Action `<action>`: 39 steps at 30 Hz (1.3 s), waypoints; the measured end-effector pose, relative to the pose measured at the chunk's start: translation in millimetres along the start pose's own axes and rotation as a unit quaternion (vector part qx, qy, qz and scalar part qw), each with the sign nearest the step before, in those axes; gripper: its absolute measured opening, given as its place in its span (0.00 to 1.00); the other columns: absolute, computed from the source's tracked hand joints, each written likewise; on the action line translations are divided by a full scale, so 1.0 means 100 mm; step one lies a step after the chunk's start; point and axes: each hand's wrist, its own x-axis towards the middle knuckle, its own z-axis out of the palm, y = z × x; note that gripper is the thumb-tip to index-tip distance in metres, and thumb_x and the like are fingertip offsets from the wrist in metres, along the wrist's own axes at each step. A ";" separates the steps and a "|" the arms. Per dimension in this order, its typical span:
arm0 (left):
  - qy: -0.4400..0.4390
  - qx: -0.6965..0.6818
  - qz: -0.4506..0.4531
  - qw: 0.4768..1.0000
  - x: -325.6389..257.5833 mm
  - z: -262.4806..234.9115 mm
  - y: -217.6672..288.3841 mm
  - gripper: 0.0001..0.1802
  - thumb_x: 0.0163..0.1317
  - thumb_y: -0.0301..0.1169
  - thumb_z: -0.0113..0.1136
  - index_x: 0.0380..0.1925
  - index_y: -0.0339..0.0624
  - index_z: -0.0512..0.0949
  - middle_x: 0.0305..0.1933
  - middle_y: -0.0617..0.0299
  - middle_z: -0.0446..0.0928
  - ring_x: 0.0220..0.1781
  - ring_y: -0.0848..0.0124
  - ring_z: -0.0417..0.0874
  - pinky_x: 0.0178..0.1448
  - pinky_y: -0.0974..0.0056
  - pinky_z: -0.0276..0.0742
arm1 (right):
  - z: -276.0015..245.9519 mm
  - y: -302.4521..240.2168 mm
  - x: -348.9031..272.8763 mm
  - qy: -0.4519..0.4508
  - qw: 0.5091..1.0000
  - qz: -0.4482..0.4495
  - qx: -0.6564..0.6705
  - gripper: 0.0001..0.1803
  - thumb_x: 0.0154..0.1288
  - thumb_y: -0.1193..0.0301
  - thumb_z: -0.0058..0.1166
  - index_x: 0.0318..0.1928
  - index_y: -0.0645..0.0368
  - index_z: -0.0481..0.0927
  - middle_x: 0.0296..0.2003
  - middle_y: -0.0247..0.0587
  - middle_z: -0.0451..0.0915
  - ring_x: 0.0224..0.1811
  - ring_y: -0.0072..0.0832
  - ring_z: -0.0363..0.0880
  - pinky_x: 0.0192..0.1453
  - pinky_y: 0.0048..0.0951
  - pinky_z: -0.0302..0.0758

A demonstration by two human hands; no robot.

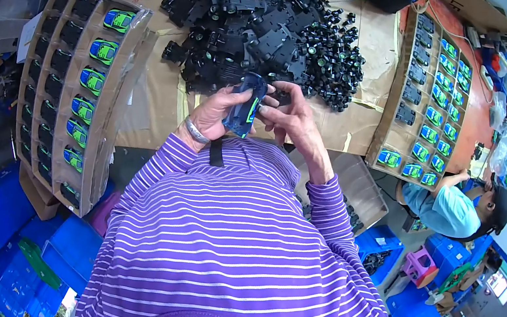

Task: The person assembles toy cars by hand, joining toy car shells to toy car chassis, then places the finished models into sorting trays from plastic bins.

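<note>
A small blue toy car body with green markings [245, 107] is held upright between both hands, just above the near edge of the cardboard-covered table [345, 126]. My left hand [215, 113], with a silver bracelet at the wrist, wraps it from the left. My right hand [293, 119] pinches it from the right with the fingertips. Directly beyond the hands lies a big heap of black plastic car chassis and wheel parts [268, 21].
A cardboard divider tray [72, 90] at the left holds several blue-green cars and black parts. Another such tray [428, 100] stands at the right. A seated person in a light blue shirt [451, 210] works there. Blue crates [53, 253] sit below.
</note>
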 end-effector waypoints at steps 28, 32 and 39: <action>0.104 -0.026 0.108 0.988 -0.20 0.07 -0.25 0.21 0.71 0.35 0.58 0.59 0.34 0.73 0.50 0.52 0.82 0.47 0.64 0.87 0.43 0.57 0.90 | -0.06 0.65 0.05 -0.022 0.932 0.061 0.357 0.10 0.69 0.77 0.56 0.49 0.64 0.79 0.43 0.43 0.83 0.44 0.29 0.85 0.51 0.32 0.85; 0.090 -0.015 0.074 0.993 -0.38 0.00 -0.30 0.18 0.72 0.32 0.55 0.58 0.37 0.75 0.49 0.56 0.83 0.46 0.65 0.88 0.41 0.54 0.90 | 0.21 0.65 -0.17 0.050 0.917 0.059 0.390 0.13 0.70 0.78 0.54 0.53 0.68 0.77 0.49 0.46 0.81 0.49 0.30 0.84 0.56 0.31 0.84; 0.048 -0.034 0.048 0.997 -0.49 -0.01 -0.34 0.17 0.71 0.33 0.57 0.55 0.35 0.76 0.46 0.55 0.83 0.45 0.65 0.88 0.41 0.54 0.91 | 0.54 0.70 -0.42 0.226 0.921 -0.075 0.310 0.15 0.64 0.83 0.60 0.52 0.68 0.78 0.47 0.43 0.83 0.43 0.26 0.84 0.51 0.26 0.83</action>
